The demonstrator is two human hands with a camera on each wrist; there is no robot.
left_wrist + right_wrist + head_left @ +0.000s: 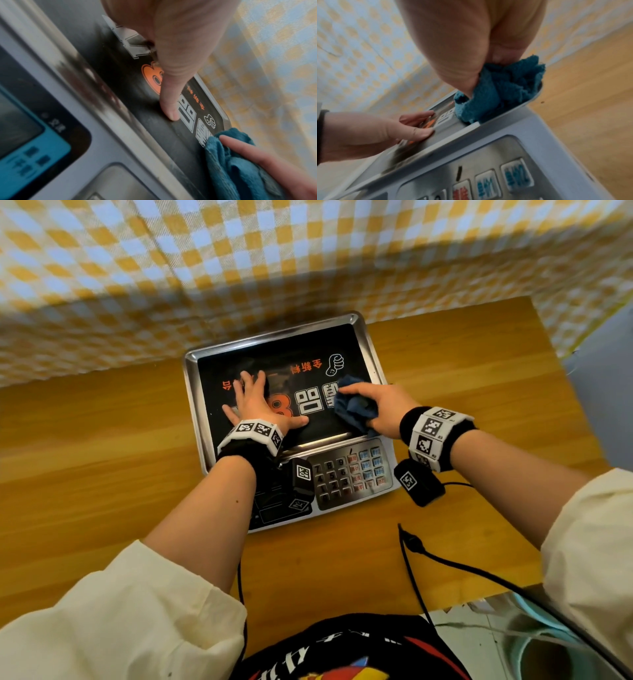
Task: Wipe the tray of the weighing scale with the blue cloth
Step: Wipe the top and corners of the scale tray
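The weighing scale's steel tray [370, 347] carries a black printed film and sits on the wooden table. My left hand [255, 402] lies flat with spread fingers on the tray's left half; its thumb [169, 102] presses the film. My right hand [380, 409] grips the bunched blue cloth [352, 405] against the tray's near right corner. In the right wrist view the blue cloth [503, 92] bulges from under the right hand's curled fingers at the tray's rim [530, 100]. The left wrist view shows the blue cloth [228, 162] under a finger of the other hand.
The scale's keypad [349, 477] and display [25, 135] face me below the tray. A yellow-and-white checked cloth [239, 261] hangs right behind the scale. Black cables [418, 549] trail over the table's near right part. The wooden table [102, 446] stretches to the left.
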